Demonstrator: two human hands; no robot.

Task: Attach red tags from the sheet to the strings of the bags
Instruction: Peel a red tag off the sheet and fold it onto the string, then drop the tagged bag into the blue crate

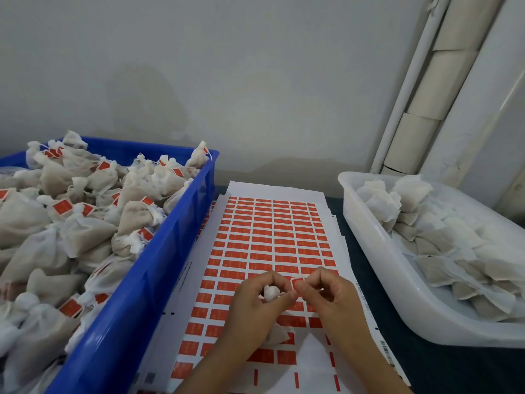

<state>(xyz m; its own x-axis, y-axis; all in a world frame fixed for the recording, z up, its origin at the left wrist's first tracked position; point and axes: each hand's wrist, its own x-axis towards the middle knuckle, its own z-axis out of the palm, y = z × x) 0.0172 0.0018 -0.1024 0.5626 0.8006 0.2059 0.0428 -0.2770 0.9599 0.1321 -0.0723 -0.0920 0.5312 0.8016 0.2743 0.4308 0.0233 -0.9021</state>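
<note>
The left hand (257,301) grips a bag (271,292) above the sheet (270,237); the right hand (321,291) pinches a red tag (297,282). A loose grip could let the tag fold crooked off the string.

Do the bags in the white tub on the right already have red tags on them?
No: the bags in the white tub show no red tags, while those in the blue crate do.

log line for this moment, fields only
left hand: holds bag | right hand: pinches red tag | over sheet | step: tagging
</note>
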